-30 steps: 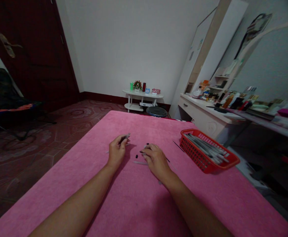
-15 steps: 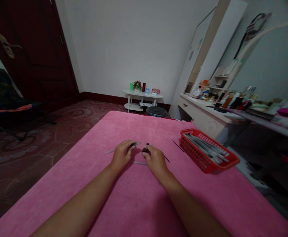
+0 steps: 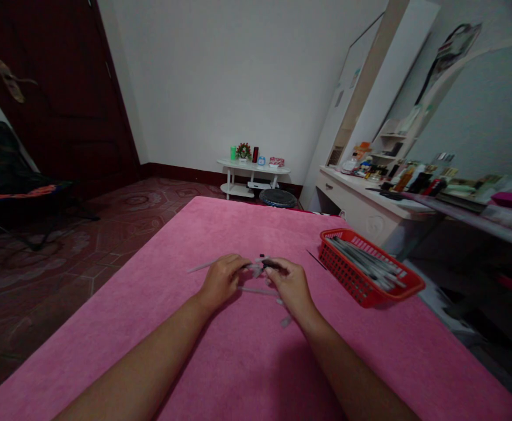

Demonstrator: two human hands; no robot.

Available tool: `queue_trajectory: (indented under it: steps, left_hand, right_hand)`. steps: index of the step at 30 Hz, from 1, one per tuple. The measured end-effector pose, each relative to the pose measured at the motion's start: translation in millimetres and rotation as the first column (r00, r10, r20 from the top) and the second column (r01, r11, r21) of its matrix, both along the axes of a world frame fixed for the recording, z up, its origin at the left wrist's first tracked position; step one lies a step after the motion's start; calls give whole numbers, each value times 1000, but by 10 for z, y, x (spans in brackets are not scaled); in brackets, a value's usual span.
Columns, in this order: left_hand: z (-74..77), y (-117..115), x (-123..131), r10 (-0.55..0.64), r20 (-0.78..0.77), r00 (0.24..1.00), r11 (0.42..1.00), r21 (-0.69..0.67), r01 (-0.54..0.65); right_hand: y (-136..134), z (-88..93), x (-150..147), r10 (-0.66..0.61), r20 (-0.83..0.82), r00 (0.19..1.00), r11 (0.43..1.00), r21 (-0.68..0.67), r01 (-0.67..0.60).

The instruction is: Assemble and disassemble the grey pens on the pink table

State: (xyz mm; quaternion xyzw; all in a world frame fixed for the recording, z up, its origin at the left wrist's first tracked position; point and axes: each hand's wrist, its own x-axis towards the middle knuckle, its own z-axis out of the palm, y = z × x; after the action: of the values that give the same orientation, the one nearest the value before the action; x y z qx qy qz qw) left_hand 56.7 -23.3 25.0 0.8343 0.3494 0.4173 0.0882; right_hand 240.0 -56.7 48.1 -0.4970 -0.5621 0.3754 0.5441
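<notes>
My left hand (image 3: 223, 278) and my right hand (image 3: 291, 280) face each other low over the pink cloth. The left fingers are closed in a pinch on a small piece with a dark end, mostly hidden. My right fingers are shut on a dark, slim piece (image 3: 273, 265). Blurred, see-through bits (image 3: 257, 271) show between the two hands. A tiny black piece (image 3: 262, 255) lies just beyond them. One thin clear tube (image 3: 200, 266) lies left of my left hand; a second clear tube (image 3: 256, 290) lies nearer me. Beside my right wrist is a blurred clear scrap (image 3: 285, 321).
On the right, a red plastic basket (image 3: 352, 285) holds several grey, pen-like sticks (image 3: 365, 260). A thin dark rod (image 3: 316, 259) lies left of it. The pink cloth (image 3: 238, 362) covers the surface. A dressing table (image 3: 365, 204) with bottles stands beyond the basket.
My right hand has shifted right, and its dark piece now points toward the left hand. Clear bits now show between the hands and beside my right wrist.
</notes>
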Motion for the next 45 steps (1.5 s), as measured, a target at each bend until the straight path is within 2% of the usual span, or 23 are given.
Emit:
queue_trajectory:
  steps: [10, 19, 26, 32, 37, 42, 45]
  left_hand:
    - [-2, -13, 7, -33, -37, 999, 999, -26, 33]
    - [12, -45, 25, -37, -38, 999, 998, -52, 35]
    - [1, -48, 53, -81, 4, 997, 994, -70, 81]
    - [-20, -67, 94, -100, 10, 995, 994, -44, 101]
    - [15, -81, 96, -35, 31, 999, 999, -30, 36]
    - [30, -89, 97, -81, 10, 997, 996, -32, 81]
    - [13, -89, 97, -66, 12, 998, 997, -44, 67]
  right_hand:
    - [19, -81, 3, 12, 80, 997, 998, 58, -17]
    - [-16, -53, 29, -12, 284, 959, 980, 192, -44]
    - [-35, -77, -8, -15, 202, 979, 995, 104, -6]
    - [-76, -47, 44, -90, 462, 882, 990, 141, 27]
    - [-70, -29, 43, -77, 441, 894, 983, 183, -6]
    - [-64, -50, 59, -102, 573, 813, 985, 173, 2]
    - [-69, -31, 63, -97, 574, 813, 987, 159, 5]
